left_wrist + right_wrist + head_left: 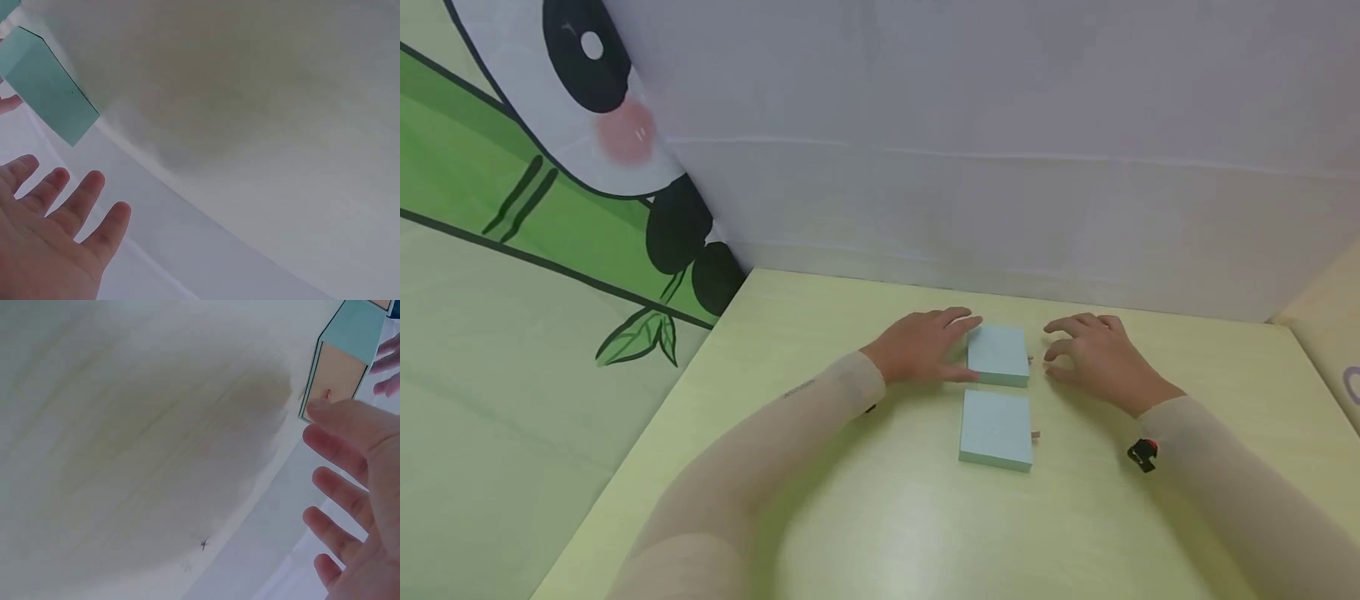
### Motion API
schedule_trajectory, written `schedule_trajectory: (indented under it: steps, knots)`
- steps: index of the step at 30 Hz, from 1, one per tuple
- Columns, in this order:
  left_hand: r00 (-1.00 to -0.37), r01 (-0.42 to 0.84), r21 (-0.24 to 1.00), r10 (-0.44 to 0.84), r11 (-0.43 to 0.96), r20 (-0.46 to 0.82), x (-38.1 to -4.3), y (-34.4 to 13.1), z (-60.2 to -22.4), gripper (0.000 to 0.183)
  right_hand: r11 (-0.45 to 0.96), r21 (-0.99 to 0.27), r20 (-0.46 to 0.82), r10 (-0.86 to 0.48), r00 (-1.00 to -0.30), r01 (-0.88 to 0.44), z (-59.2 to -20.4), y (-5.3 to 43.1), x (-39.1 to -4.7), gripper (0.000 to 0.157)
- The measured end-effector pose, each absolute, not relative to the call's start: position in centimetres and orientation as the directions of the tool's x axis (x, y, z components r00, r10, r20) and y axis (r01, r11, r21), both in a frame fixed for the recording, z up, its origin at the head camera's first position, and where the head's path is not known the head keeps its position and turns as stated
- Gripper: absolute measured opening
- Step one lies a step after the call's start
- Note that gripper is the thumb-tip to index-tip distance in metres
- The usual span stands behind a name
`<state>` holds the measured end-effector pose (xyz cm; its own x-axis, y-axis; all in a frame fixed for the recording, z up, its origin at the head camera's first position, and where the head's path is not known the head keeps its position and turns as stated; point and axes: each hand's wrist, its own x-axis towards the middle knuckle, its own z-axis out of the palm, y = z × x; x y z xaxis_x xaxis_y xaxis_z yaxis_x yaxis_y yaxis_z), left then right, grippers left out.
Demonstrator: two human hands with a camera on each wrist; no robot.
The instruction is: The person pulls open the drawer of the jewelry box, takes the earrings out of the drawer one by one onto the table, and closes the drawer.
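Observation:
Two pale teal boxes lie flat on the table, a far box (997, 354) and a near box (996, 429). At the far box's left side is my left hand (925, 346), fingers spread, thumb right at its front-left corner. The left wrist view shows that hand's straight fingers beside a teal box (50, 87). My right hand (1097, 362) hovers just right of the far box with loosely bent, spread fingers. In the right wrist view, its thumb overlaps a peach-coloured drawer front (340, 369) with a small pull tab (328, 394). Neither hand holds anything.
A small tab (1035, 434) sticks out from the near box's right side. The pale yellow table (880, 517) meets a white cloth wall (1000, 225) at the back. A cartoon-printed cloth (550, 333) hangs on the left.

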<state>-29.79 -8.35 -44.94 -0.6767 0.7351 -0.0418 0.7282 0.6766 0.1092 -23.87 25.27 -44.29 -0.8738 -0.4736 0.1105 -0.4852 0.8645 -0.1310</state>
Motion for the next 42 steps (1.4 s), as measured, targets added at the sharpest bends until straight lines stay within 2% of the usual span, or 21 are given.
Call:
schedule_trajectory:
  steps: [8,13,17,22,26,37,42]
  knots:
    - [-0.665,0.723,0.196,0.744,0.662,-0.064,-27.2,-10.4,-45.1,0.103,0.849,-0.13,0.147,-0.494,-0.857,-0.512,-44.3,26.8,-20.5,0.017]
    - [-0.626,0.758,0.215,0.779,0.616,-0.027,-24.9,-10.8,-44.5,0.101,0.826,-0.132,0.204,-0.518,-0.831,-0.547,-44.7,26.7,-18.1,0.025]
    - [-0.578,0.803,0.161,0.815,0.574,-0.025,-22.9,-10.4,-44.5,0.099,0.797,-0.145,0.26,-0.541,-0.8,-0.586,-45.2,26.0,-16.7,0.028]
    - [-0.511,0.86,-0.023,0.858,0.51,-0.049,-21.2,-9.5,-45.0,0.095,0.763,-0.148,0.311,-0.569,-0.761,-0.63,-46.1,24.6,-16.0,0.024]
    - [-0.494,0.865,-0.13,0.869,0.485,-0.041,-20.6,-9.2,-45.0,0.088,0.741,-0.128,0.35,-0.588,-0.729,-0.659,-46.7,23.8,-15.8,0.02]
    - [-0.488,0.865,-0.156,0.872,0.477,-0.041,-20.3,-9.1,-44.6,0.085,0.718,-0.099,0.366,-0.618,-0.696,-0.689,-46.1,23.0,-15.5,0.023]
    - [-0.49,0.863,-0.164,0.871,0.478,-0.038,-20.2,-9.0,-44.6,0.084,0.724,-0.097,0.337,-0.622,-0.707,-0.683,-45.9,22.8,-15.4,0.022]
